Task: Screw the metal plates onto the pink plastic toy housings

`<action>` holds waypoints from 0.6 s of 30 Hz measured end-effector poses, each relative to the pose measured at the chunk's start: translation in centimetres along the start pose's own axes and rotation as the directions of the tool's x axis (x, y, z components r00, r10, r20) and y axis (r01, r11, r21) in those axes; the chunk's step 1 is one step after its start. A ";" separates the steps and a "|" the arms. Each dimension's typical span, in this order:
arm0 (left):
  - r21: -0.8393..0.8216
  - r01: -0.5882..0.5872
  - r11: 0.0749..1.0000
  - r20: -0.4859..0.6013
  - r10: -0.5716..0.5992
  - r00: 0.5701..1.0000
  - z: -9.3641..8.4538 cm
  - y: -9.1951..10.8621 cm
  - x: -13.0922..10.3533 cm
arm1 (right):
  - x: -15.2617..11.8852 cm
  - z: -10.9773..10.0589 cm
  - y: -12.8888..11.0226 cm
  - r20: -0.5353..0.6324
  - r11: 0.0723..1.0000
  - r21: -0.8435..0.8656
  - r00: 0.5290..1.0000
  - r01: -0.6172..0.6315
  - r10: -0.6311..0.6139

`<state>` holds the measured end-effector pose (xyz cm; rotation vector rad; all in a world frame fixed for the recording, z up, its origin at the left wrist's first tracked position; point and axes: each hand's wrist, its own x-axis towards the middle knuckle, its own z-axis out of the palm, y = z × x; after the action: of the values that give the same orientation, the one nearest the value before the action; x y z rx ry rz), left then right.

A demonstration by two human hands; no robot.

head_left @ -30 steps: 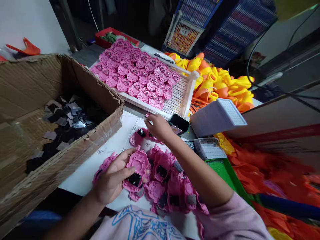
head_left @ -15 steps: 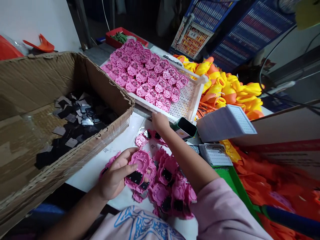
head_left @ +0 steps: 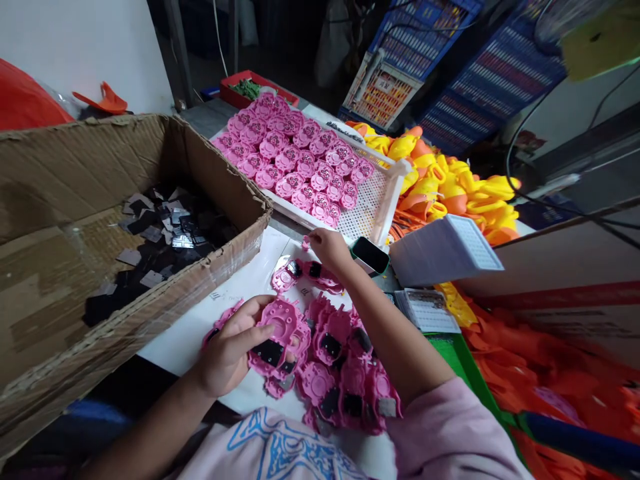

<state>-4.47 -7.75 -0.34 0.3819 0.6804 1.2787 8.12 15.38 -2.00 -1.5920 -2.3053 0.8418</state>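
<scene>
My left hand (head_left: 235,347) is closed around a pink plastic casing (head_left: 278,321), thumb across its face. A round recess and a black square plate (head_left: 269,351) show on that casing. Over the white work surface, just short of the tray, my right hand (head_left: 327,247) has its fingers pinched together. A small pink piece (head_left: 306,243) shows at its fingertips; its exact kind is too small to make out. Below the right forearm lie several more pink casings (head_left: 327,380), heaped, many with dark square plates. A few others (head_left: 286,275) lie farther forward.
A cardboard box (head_left: 220,257) of loose dark plates stands at left. Ahead, a white perforated tray (head_left: 373,213) holds rows of pink casings. A dark open container (head_left: 370,255), a pale block-shaped bin (head_left: 443,250) and yellow-orange parts (head_left: 450,190) sit to the right, above a green tray (head_left: 453,357).
My right hand has drawn back slightly from the tray edge, and a small pink piece now shows at its fingertips. My left hand keeps its casing. The view has shifted a little.
</scene>
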 end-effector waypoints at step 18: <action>-0.036 -0.124 0.992 -0.061 0.122 0.991 2.3 -0.4 -0.4 | -15.9 -1.6 -3.5 -0.018 0.681 0.718 0.981 0.146 -0.192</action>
<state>-2.72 -8.03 1.18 0.3591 0.6884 1.4234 12.31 0.54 3.49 -0.9842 -1.7402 1.5108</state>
